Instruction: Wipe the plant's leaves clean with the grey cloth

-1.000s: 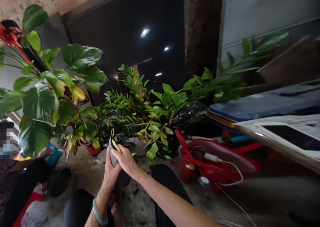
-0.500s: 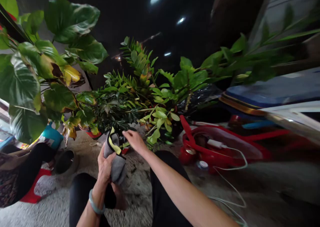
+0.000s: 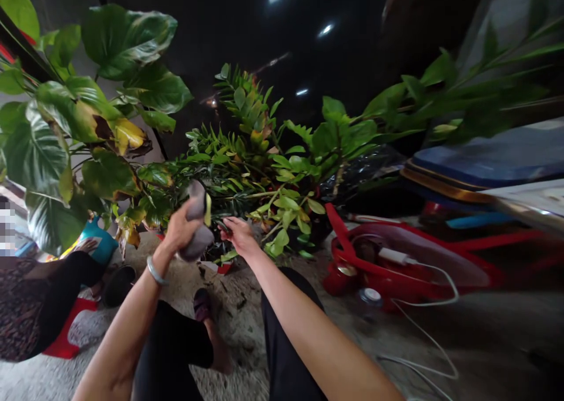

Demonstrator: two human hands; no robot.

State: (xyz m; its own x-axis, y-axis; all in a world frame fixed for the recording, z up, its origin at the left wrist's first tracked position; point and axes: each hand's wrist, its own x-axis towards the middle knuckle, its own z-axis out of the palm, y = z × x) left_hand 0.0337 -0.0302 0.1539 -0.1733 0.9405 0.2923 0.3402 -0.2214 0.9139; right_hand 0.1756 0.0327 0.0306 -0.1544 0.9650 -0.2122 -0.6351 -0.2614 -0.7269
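Note:
My left hand (image 3: 178, 229) grips a folded cloth (image 3: 199, 243), grey on one face with some yellow and a dark border along its edge. It is raised in front of the dark-leaved plant, slightly blurred. Just to the right, my right hand (image 3: 242, 237) has its thumb and fingers pinched around a small dark green leaf (image 3: 224, 227). Pale green leaves of a potted plant (image 3: 286, 204) hang beside that hand. Whether the cloth touches the foliage behind it cannot be made out.
Large leaves (image 3: 127, 36), some yellowed, spread at left. A person in a patterned top (image 3: 26, 307) sits there near a red stool (image 3: 66, 336). On the right lie a red basket (image 3: 423, 248), a white cable (image 3: 445, 283) and a lidded jar (image 3: 370, 298).
My left hand has lifted the cloth upward and turned it so that the grey side faces me. My right hand has shifted slightly right and now pinches a leaf.

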